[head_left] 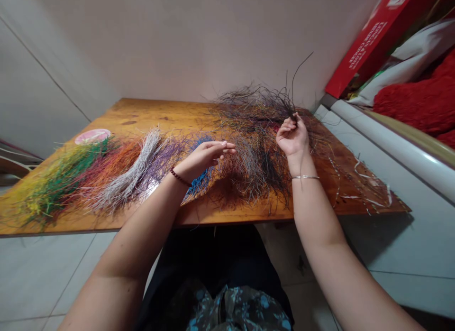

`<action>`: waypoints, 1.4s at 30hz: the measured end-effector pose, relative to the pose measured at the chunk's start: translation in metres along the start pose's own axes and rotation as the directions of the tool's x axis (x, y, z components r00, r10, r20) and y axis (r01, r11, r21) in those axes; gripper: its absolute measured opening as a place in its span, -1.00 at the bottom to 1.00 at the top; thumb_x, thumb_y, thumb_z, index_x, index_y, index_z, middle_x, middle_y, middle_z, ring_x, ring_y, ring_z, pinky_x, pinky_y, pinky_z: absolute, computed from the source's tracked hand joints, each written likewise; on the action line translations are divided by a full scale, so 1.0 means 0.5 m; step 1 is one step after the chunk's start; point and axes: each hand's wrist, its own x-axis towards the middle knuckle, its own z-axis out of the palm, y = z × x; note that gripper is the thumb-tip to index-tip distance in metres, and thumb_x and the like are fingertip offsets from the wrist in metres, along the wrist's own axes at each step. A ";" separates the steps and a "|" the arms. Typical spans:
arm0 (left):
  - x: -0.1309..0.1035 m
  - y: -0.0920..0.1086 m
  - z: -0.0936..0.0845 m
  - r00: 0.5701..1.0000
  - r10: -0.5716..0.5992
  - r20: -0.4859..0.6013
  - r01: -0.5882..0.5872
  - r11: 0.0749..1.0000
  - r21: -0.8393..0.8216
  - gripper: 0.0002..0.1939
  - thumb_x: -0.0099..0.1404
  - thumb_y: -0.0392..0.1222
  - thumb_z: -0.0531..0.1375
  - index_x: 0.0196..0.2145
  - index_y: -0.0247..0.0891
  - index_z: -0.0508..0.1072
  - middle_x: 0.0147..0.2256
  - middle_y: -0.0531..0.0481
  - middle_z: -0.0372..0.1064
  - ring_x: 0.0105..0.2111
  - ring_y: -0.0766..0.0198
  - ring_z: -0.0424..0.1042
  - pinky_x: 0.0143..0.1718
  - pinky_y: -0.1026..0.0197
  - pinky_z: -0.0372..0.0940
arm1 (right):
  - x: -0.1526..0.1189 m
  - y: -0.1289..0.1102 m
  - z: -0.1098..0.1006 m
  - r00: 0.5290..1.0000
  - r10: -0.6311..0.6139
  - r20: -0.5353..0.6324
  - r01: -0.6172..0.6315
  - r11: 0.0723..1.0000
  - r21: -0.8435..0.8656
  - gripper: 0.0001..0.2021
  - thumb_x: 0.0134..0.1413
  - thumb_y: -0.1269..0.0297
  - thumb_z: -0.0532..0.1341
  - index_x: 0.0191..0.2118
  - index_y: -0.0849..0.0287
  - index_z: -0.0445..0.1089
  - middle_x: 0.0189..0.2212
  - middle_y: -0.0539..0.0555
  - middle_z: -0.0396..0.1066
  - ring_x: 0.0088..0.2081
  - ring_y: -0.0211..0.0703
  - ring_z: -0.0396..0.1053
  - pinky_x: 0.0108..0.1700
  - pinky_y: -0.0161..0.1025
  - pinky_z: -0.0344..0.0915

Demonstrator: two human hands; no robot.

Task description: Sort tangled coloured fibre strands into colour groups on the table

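My right hand (293, 137) is raised at the right of the table, its fingers closed round dark wiry strands (292, 114). A few of these stick up above the fingers. Behind it spreads a tangled heap of dark strands (249, 105). With its fingers stretched out and nothing seen in them, my left hand (212, 153) hovers over the middle, above a blue bundle (199, 180) that it partly hides. Between my hands lie grey strands (250, 162) and blackish ones (272, 167).
Yellow (33, 191), green (76, 177), orange (119, 165), white (133, 174) and purple (166, 155) bundles lie along the left of the wooden table (142, 114). A pink round thing (93, 136) sits behind them. White ribbon bits (360, 169) lie far right, near a red box (369, 41).
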 end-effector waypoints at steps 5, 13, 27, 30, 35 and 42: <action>-0.004 -0.001 0.007 0.990 -0.008 0.137 -0.001 0.998 0.066 -0.53 0.21 0.15 0.34 -0.05 -0.20 0.60 -0.06 -0.15 0.56 -0.30 0.32 0.47 -0.37 0.31 0.29 | 0.000 0.001 0.000 1.000 -0.010 0.014 0.010 1.000 -0.023 -0.78 0.20 0.37 0.26 -0.47 0.11 0.28 -0.70 -0.23 0.25 -0.71 -0.53 0.23 -0.68 -0.58 0.25; 0.006 -0.017 0.024 0.960 -0.008 0.280 0.038 0.994 -0.102 -0.59 0.06 0.02 0.48 -0.23 -0.31 0.59 -0.21 -0.10 0.58 -0.21 0.31 0.52 -0.08 0.25 0.36 | 0.000 0.003 0.002 1.000 -0.010 -0.006 0.010 0.999 -0.036 -0.75 0.24 0.35 0.23 -0.48 0.11 0.29 -0.71 -0.21 0.25 -0.71 -0.52 0.22 -0.68 -0.57 0.25; 0.010 -0.019 0.037 0.991 0.062 0.118 -0.048 0.992 -0.114 -0.58 -0.01 -0.02 0.51 -0.32 -0.35 0.54 -0.36 -0.02 0.53 -0.36 0.39 0.47 -0.21 0.29 0.33 | 0.002 0.004 -0.001 0.999 -0.034 -0.001 0.034 0.996 -0.080 -0.75 0.23 0.37 0.24 -0.49 0.13 0.31 -0.70 -0.22 0.24 -0.70 -0.55 0.19 -0.65 -0.59 0.21; 0.013 -0.023 0.036 0.995 0.086 0.051 -0.080 0.991 -0.106 -0.58 0.00 -0.02 0.51 -0.30 -0.35 0.53 -0.38 -0.01 0.52 -0.37 0.40 0.46 -0.25 0.31 0.31 | 0.001 0.005 -0.001 0.999 -0.038 -0.007 0.037 0.996 -0.084 -0.76 0.24 0.36 0.23 -0.48 0.13 0.32 -0.69 -0.21 0.25 -0.70 -0.56 0.20 -0.65 -0.59 0.21; 0.015 -0.027 0.033 0.994 0.101 -0.033 -0.103 0.992 -0.074 -0.56 0.02 0.02 0.49 -0.28 -0.34 0.52 -0.35 -0.02 0.52 -0.36 0.39 0.46 -0.25 0.31 0.30 | -0.001 0.005 0.003 0.999 -0.040 -0.019 0.038 0.995 -0.095 -0.76 0.22 0.35 0.25 -0.49 0.13 0.30 -0.69 -0.22 0.25 -0.70 -0.55 0.20 -0.65 -0.59 0.21; 0.010 -0.022 0.037 0.992 0.123 0.027 -0.122 0.991 -0.063 -0.56 0.02 0.04 0.49 -0.29 -0.34 0.53 -0.35 -0.04 0.52 -0.37 0.37 0.47 -0.26 0.29 0.33 | -0.001 0.003 0.005 0.998 -0.038 -0.059 0.034 0.997 -0.071 -0.77 0.25 0.34 0.23 -0.46 0.11 0.28 -0.69 -0.22 0.25 -0.71 -0.52 0.19 -0.68 -0.58 0.22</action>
